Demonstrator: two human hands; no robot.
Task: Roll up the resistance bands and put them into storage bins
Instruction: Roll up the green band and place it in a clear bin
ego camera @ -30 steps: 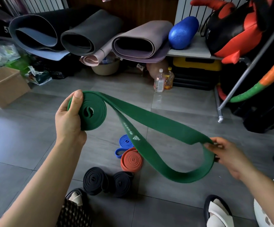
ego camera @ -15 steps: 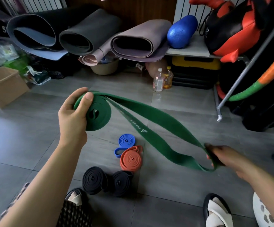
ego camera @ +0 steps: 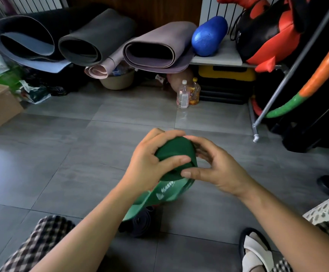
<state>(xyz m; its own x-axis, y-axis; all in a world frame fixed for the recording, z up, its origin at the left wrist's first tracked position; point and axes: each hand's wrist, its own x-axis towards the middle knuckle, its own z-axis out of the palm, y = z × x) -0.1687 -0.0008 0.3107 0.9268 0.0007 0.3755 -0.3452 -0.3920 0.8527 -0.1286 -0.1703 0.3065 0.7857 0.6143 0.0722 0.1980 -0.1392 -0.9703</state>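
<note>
Two hands close on a green band (ego camera: 174, 154), most of it wound into a fat roll held above the floor (ego camera: 81, 154). The left hand (ego camera: 148, 165) has the fuller grip, with its fingers curled over the roll's far side and its thumb pressed across the near face. The right hand (ego camera: 218, 169), on the roll's other side, sets its thumb tip on the lower edge, its curled fingers blurred at the roll's end. The roll's axis appears to run from hand to hand. The loose tail (ego camera: 159, 197), printed in white, hangs below the roll towards a black band (ego camera: 142, 222) lying on the floor beneath. The rest of the winding likely turns on that tail, which feeds from below, nearer the left hand.
</note>
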